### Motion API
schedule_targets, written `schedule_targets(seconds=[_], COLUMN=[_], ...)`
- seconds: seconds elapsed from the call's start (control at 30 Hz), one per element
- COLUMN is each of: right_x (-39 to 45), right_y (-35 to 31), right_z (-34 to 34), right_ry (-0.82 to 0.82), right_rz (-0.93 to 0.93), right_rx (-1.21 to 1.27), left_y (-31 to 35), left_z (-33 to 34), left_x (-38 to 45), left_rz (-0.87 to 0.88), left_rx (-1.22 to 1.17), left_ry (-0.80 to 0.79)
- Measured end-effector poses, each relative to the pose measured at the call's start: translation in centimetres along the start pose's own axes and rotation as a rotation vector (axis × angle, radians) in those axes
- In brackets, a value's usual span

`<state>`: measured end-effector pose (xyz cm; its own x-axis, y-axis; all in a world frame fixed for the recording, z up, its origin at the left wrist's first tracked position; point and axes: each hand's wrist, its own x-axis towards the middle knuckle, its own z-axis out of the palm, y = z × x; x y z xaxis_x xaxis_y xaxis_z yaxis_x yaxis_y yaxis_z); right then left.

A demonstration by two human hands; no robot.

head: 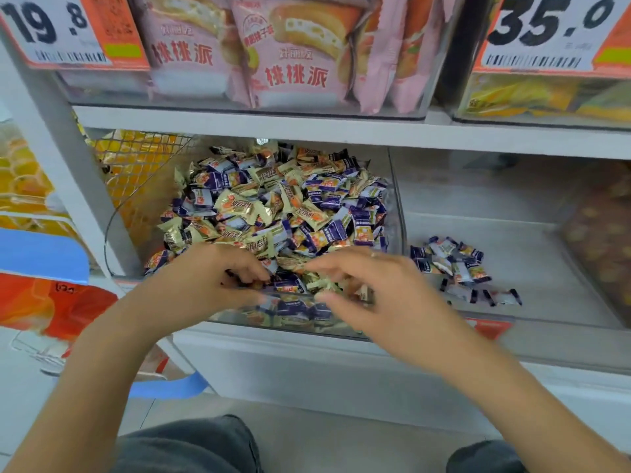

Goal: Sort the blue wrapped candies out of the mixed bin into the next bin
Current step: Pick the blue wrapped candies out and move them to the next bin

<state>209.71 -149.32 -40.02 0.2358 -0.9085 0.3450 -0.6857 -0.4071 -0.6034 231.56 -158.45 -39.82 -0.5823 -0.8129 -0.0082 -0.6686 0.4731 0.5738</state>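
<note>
Both hands working the front edge of the mixed bin [112,213]: left hand [205,285] pinching a blue candy [290,286], right hand [379,288] hovering loose-fingered, sitting nearer the next bin [512,240] directly rightward.

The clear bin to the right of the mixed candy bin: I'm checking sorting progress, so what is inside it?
A small pile of blue wrapped candies lies near the front left of the clear plastic bin. No cream wrappers show there, but candies under the pile are covered.
</note>
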Motion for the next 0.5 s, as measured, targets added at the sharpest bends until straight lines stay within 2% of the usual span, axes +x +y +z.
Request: schedule_targets(seconds=[0.07, 0.2, 0.3, 0.5], right_x=[0.9, 2.9, 3.9, 5.2], right_y=[-0.4, -0.8, -0.9, -0.8], right_z=[2.2, 4.5, 5.8, 6.5], right_ry=[-0.14, -0.266, -0.301, -0.276], right_rz=[0.044, 0.112, 0.136, 0.196], right_rx=[-0.112, -0.332, -0.409, -0.396], left_y=[-0.7, -1.9, -3.1, -3.3], left_z=[-0.2, -0.3, -0.6, -0.1], left_x=[-0.2, -0.5, -0.8, -1.5], left_rz=[0.029, 0.077, 0.118, 0.196], left_rx=[0.046, 0.12, 0.114, 0.124], left_ry=[0.016, 0.013, 0.033, 0.046])
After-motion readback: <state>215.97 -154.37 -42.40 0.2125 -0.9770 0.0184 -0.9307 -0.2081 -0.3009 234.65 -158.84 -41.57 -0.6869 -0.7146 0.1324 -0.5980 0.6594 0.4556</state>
